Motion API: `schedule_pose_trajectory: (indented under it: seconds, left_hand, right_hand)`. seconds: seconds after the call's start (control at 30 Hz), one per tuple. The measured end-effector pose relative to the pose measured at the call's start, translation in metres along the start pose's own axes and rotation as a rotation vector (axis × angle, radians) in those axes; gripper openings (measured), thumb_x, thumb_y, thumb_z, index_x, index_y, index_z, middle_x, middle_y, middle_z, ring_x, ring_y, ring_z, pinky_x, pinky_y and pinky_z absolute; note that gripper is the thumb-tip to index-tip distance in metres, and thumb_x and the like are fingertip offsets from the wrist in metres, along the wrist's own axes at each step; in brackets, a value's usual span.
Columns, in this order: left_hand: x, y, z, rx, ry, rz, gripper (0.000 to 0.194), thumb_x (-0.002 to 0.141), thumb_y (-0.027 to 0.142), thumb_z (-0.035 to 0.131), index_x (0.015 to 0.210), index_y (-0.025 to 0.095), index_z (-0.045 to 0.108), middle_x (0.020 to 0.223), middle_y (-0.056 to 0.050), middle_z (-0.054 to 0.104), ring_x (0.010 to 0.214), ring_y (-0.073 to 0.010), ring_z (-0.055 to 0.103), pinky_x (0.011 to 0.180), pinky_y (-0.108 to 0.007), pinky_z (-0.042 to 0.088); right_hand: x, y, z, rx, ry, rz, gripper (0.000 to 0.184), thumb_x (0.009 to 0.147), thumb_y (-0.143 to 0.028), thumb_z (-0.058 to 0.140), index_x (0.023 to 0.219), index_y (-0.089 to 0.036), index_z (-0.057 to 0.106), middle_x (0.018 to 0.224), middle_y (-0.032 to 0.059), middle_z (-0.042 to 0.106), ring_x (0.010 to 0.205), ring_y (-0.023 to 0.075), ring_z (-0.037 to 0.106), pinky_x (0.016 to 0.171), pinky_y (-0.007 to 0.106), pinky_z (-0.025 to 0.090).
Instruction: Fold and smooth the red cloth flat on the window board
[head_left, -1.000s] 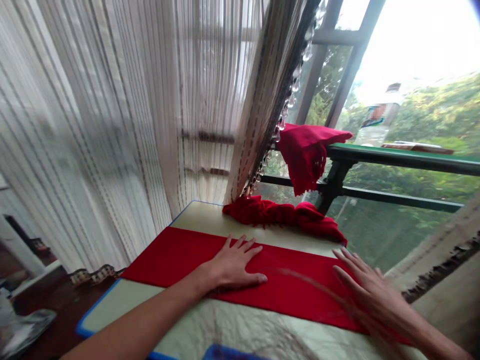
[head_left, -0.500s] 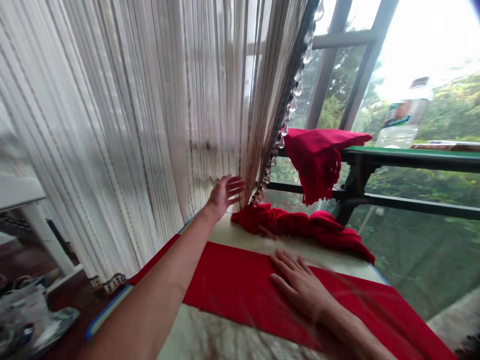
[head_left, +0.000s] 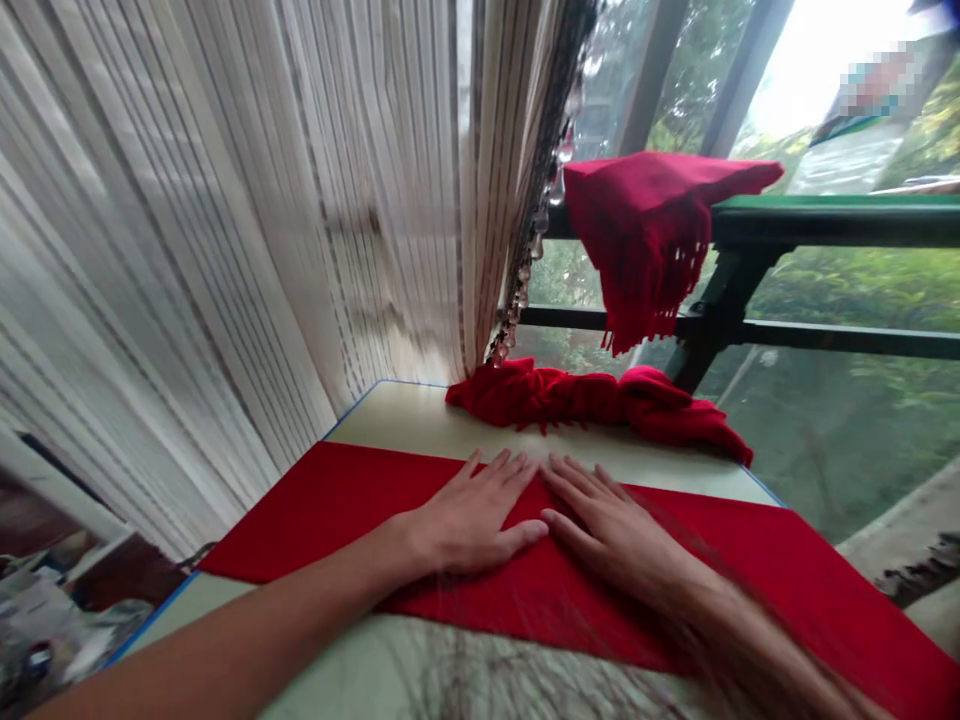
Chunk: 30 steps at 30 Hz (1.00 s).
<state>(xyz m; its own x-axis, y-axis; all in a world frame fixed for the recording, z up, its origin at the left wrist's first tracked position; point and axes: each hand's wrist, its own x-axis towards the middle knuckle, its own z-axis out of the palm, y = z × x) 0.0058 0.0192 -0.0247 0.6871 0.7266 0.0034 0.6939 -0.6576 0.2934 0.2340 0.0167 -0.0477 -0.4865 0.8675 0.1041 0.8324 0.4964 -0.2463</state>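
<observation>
A long red cloth [head_left: 292, 510], probably a scarf, lies flat across the pale table [head_left: 405, 405]. My left hand [head_left: 469, 515] rests on its middle, palm down with fingers stretched out. Beside it, my right hand [head_left: 607, 525] also lies flat on the cloth, fingers spread and thumb close to the left thumb. Neither hand grips anything. Toward the far edge of the table sits a bunched red scarf [head_left: 592, 395] with fringe. Strands of hair blur the cloth's near edge.
A sheer striped curtain [head_left: 247, 250] with a beaded edge hangs along the left. Another fringed red scarf [head_left: 649, 225] drapes over the green-topped rail [head_left: 840, 220] by the window, where a plastic bottle [head_left: 855, 150] stands. Clutter [head_left: 60, 630] lies low at the left.
My left hand has come down from near the curtain onto the red cloth, beside my right hand. My right hand stays flat on the cloth. The camera view has tilted down.
</observation>
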Motion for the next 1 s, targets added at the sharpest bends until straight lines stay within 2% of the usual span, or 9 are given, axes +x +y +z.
schedule_pose_trajectory:
  seconds: [0.2,0.37,0.6,0.7,0.8,1.0]
  left_hand:
    - [0.002,-0.002,0.003,0.016,0.012,0.008,0.084,0.097,0.072,0.029,0.16,0.017,0.018,0.165,-0.011,0.017,0.153,-0.0278,0.008,0.123,-0.052,0.001]
    - [-0.001,-0.005,0.005,0.06,0.069,0.034,0.086,0.096,0.074,0.029,0.158,0.015,0.026,0.164,-0.012,0.017,0.153,-0.0291,0.006,0.123,-0.054,-0.001]
    - [-0.001,-0.007,0.005,0.012,0.036,0.011,0.088,0.095,0.076,0.031,0.159,0.016,0.021,0.164,-0.012,0.019,0.152,-0.0311,0.012,0.123,-0.053,0.004]
    - [0.0,-0.007,0.004,-0.002,0.022,-0.002,0.09,0.094,0.076,0.032,0.159,0.015,0.02,0.164,-0.012,0.018,0.152,-0.0307,0.013,0.123,-0.053,0.004]
    - [0.0,-0.005,0.002,-0.012,0.005,-0.01,0.09,0.094,0.075,0.034,0.159,0.015,0.019,0.164,-0.012,0.017,0.153,-0.0298,0.011,0.123,-0.052,0.002]
    - [0.0,-0.007,0.004,-0.017,0.037,0.005,0.087,0.095,0.075,0.032,0.16,0.018,0.02,0.164,-0.011,0.019,0.152,-0.0305,0.012,0.123,-0.052,0.004]
  right_hand:
    - [-0.001,0.004,0.001,-0.013,-0.017,-0.005,0.063,0.101,-0.063,0.032,0.153,-0.028,0.033,0.163,0.0056,0.023,0.152,0.0254,0.013,0.124,0.056,0.013]
    - [-0.005,0.013,0.005,-0.044,0.007,0.019,0.066,0.1,-0.065,0.031,0.155,-0.028,0.028,0.163,0.0058,0.023,0.152,0.0259,0.013,0.124,0.057,0.015]
    - [-0.007,0.021,0.007,-0.017,0.062,-0.069,0.064,0.102,-0.058,0.031,0.157,-0.028,0.017,0.164,0.0049,0.022,0.152,0.0253,0.014,0.124,0.057,0.013]
    - [-0.006,0.02,0.005,0.015,0.03,-0.101,0.062,0.103,-0.056,0.032,0.156,-0.027,0.02,0.163,0.0051,0.024,0.151,0.0249,0.018,0.125,0.056,0.014]
    - [-0.005,0.018,0.002,0.009,0.051,-0.091,0.065,0.102,-0.057,0.032,0.157,-0.024,0.018,0.164,0.0063,0.02,0.151,0.0242,0.016,0.125,0.054,0.015]
    - [-0.007,0.014,0.001,-0.002,0.015,-0.097,0.065,0.103,-0.055,0.031,0.157,-0.022,0.017,0.163,0.007,0.021,0.151,0.022,0.017,0.126,0.053,0.013]
